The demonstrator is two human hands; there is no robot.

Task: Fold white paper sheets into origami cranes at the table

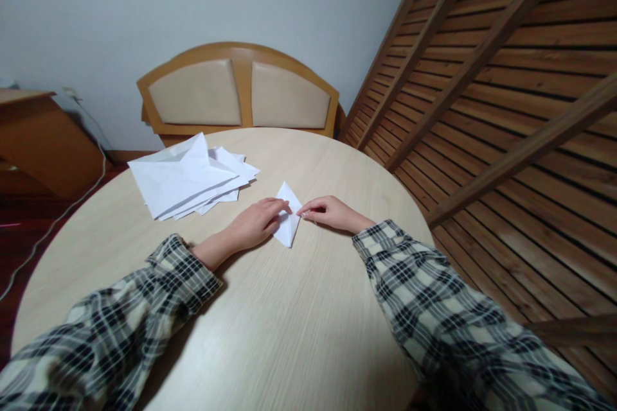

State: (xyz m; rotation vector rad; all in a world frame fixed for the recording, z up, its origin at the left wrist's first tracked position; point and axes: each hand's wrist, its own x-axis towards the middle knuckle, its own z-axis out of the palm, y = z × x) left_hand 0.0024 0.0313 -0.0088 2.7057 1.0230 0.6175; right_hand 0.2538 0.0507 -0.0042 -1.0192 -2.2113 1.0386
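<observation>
A small piece of white paper (288,231), folded to a pointed diamond shape, lies on the table in front of me. Over its left side rests my left hand (260,221), palm down, with the fingers stretched out across the paper. From the other side, my right hand (330,213) pinches the paper's right corner between thumb and fingertips. Part of the paper is hidden under the left fingers.
The round pale wooden table (299,321) carries a loose pile of white paper sheets (180,173) at the back left. Behind it stands a padded headboard (245,93). Slatted wood (506,109) leans on the right; a white cable (62,215) runs down the left.
</observation>
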